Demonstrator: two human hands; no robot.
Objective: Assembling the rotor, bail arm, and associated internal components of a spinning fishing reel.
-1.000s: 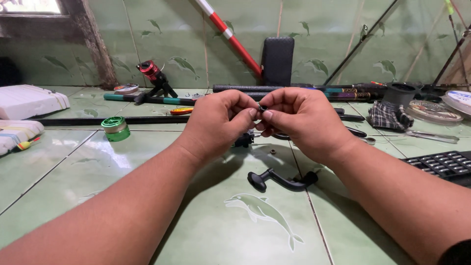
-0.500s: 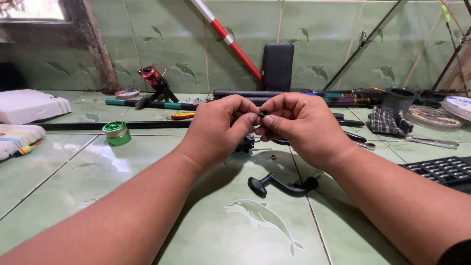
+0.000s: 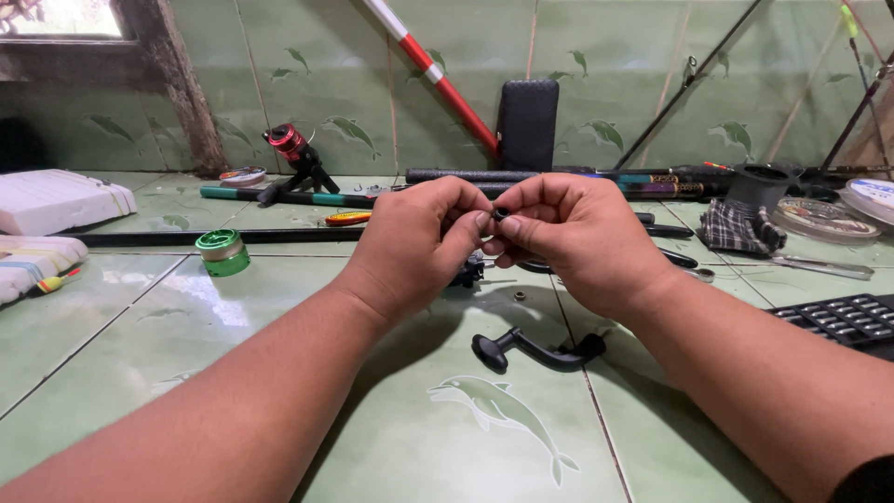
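While both forearms reach in from the bottom of the view, the scene spreads across a green tiled floor (image 3: 140, 373) printed with dolphin shapes. At far left lie a white foam block (image 3: 56, 198) and a striped bundle (image 3: 33, 264), then a small green spool (image 3: 222, 251). Behind it a red and black fishing reel (image 3: 291, 154) sits on a rod (image 3: 279, 197) near the tiled wall.

At centre the left hand (image 3: 414, 242) and the right hand (image 3: 582, 237) meet, knuckles almost touching. Both are closed in a fingertip pinch on a small dark ring-shaped part (image 3: 500, 214), held in the air above the floor between thumbs and forefingers. Such a piece looks light, hard and smooth, easy to let slip and hard to find again if dropped, so a firm pinch on its outer rim seems the safest hold.

Beneath the hands lie a dark reel body (image 3: 468, 272), mostly hidden, a tiny loose nut (image 3: 520, 296), and a black crank handle (image 3: 535, 349) just in front. Bare tile opens toward the viewer and to the left.

Farther right the floor is more crowded: a checked cloth (image 3: 736, 226), a black cup (image 3: 759, 186), line spools (image 3: 824, 219), and a black compartment tray (image 3: 843, 319) at the edge, near the right forearm.
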